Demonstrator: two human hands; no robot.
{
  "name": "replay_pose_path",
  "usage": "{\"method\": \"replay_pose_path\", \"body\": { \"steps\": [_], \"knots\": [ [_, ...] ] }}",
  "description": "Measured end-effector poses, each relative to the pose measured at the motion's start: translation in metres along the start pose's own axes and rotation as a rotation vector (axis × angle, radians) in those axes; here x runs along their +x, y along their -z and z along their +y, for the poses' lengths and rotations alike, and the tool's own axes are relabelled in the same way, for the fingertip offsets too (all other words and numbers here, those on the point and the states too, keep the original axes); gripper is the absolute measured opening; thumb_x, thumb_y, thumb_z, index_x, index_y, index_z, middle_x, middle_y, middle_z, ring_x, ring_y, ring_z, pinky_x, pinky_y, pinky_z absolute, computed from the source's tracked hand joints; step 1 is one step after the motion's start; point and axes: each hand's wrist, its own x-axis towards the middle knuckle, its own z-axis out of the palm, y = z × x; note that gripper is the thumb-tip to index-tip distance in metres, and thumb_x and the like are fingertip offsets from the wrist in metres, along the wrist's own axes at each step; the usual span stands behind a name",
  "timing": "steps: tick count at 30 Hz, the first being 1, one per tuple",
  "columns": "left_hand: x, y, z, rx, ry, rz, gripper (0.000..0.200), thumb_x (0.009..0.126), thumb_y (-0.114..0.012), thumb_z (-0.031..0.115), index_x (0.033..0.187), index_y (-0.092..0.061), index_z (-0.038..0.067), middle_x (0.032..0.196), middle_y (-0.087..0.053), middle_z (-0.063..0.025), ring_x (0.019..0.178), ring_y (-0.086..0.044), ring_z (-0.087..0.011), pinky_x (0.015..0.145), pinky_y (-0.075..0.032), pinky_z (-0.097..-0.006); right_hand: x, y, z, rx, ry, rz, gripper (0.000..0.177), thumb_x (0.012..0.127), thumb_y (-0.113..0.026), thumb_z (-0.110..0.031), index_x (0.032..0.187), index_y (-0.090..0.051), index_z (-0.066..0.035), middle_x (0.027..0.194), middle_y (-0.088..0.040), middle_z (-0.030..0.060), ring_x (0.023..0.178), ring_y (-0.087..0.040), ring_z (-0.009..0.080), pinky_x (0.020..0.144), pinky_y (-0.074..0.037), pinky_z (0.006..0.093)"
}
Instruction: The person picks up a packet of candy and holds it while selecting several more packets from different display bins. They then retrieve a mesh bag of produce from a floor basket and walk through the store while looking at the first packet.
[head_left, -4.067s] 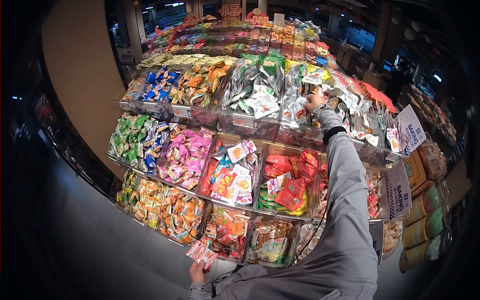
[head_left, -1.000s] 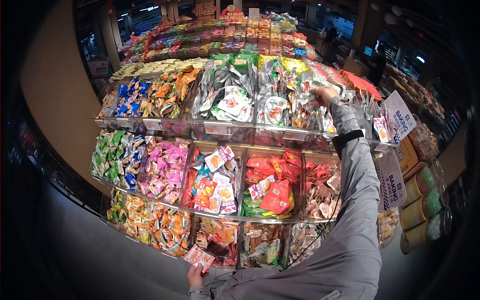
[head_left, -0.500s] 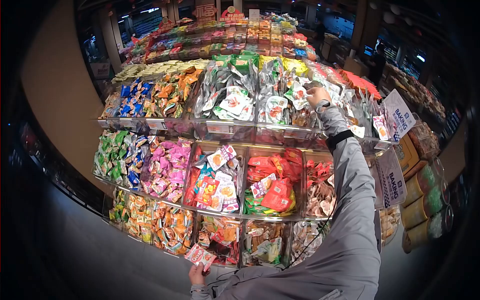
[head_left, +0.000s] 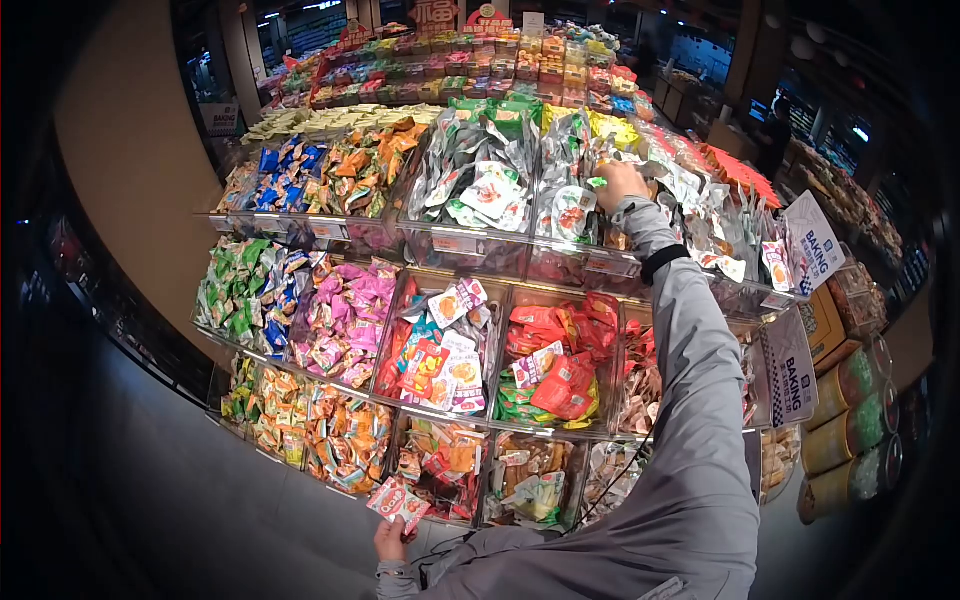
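Observation:
Low in front, my left hand (head_left: 394, 541) is closed on the edge of a small red-and-white snack packet (head_left: 399, 504), its printed face turned up. My right hand (head_left: 622, 187) reaches into an upper bin of silver-and-white packets. Its fingers look curled downward and are mostly hidden; a small green bit shows beside them, and what they grip cannot be made out. Just left of that hand, a white packet with a red picture (head_left: 573, 213) lies on the silver packets. More white packets (head_left: 494, 190) lie in the neighbouring bin.
Clear-walled bins rise in tiers, with pink packets (head_left: 345, 325), red packets (head_left: 567, 386) and orange packets (head_left: 348, 437) among them. BAKING signs (head_left: 789, 365) stand at the right near stacked jars (head_left: 848, 438). A dark cable hangs beside my right sleeve. Grey floor (head_left: 270, 530) lies lower left.
My right hand has shifted left over the bin, and the white packet seen at its fingers no longer shows clearly. My left hand still holds its packet. The view has shifted slightly.

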Motion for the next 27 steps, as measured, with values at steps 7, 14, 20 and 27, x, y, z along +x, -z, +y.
{"method": "replay_pose_path", "body": {
  "steps": [7, 14, 20, 27],
  "knots": [
    [-0.001, 0.000, 0.000, -0.010, -0.005, 0.013, 0.016, 0.079, -0.047, 0.017, 0.080, -0.047, 0.001, 0.062, -0.053, -0.0083, 0.049, -0.050, -0.0146, 0.044, -0.040, -0.0250, 0.007, -0.030, -0.011, 0.172, -0.115, -0.154, 0.037, 0.057, -0.064, -0.028, 0.085, -0.058, -0.005, 0.080, -0.058, 0.0127, 0.077, -0.054, 0.0255, 0.072, -0.042, 0.0325],
    [-0.002, 0.000, 0.001, 0.006, 0.007, 0.011, 0.018, 0.079, -0.048, 0.018, 0.082, -0.048, 0.001, 0.063, -0.054, -0.0080, 0.049, -0.050, -0.0141, 0.044, -0.040, -0.0247, 0.052, 0.006, 0.037, 0.796, -0.340, 0.442, 0.032, 0.063, -0.062, -0.026, 0.082, -0.059, -0.001, 0.072, -0.060, 0.0089, 0.065, -0.056, 0.0135, 0.061, -0.043, 0.0253],
    [-0.001, -0.001, 0.001, 0.004, 0.003, -0.009, 0.018, 0.079, -0.047, 0.018, 0.082, -0.048, 0.001, 0.063, -0.054, -0.0076, 0.049, -0.050, -0.0137, 0.044, -0.040, -0.0245, 0.062, 0.015, 0.069, 0.943, -0.408, 0.632, 0.024, 0.069, -0.062, -0.020, 0.085, -0.056, -0.002, 0.073, -0.057, 0.0024, 0.061, -0.053, 0.0087, 0.049, -0.045, 0.0211],
    [-0.005, -0.006, 0.006, -0.053, -0.012, 0.018, 0.014, 0.078, -0.049, 0.014, 0.074, -0.046, 0.001, 0.057, -0.052, -0.0083, 0.045, -0.047, -0.0130, 0.041, -0.036, -0.0225, 0.049, -0.010, 0.058, 0.887, -0.463, 0.271, 0.028, 0.066, -0.061, -0.020, 0.087, -0.057, 0.000, 0.074, -0.059, 0.0068, 0.062, -0.055, 0.0123, 0.053, -0.045, 0.0248]
  ]
}}
